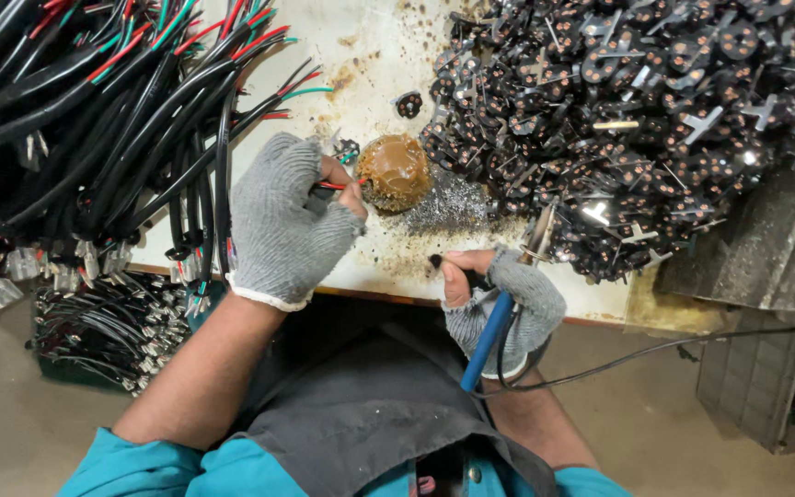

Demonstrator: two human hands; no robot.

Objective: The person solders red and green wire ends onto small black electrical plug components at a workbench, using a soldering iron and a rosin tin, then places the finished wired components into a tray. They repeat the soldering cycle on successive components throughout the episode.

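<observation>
The left hand (pixel 282 225), wearing a grey fingerless glove, is sitting in the centre of the frame, its fingers pinching the red wire (pixel 331 185) of a cable, with the stripped end touching the brown lump of flux (pixel 394 171) just to its right. The right hand (pixel 499 294), gloved the same way, is lying below and to the right at the counter (pixel 370 46) edge, fingers closed around the blue handle of a soldering iron (pixel 499 313) whose metal tip is pointing up toward a heap of small black plug parts (pixel 637 110) filling the upper right. A bundle of black cables (pixel 94 120) is spreading across the upper left. Grey metal filings (pixel 448 207) are lying beside the flux.
</observation>
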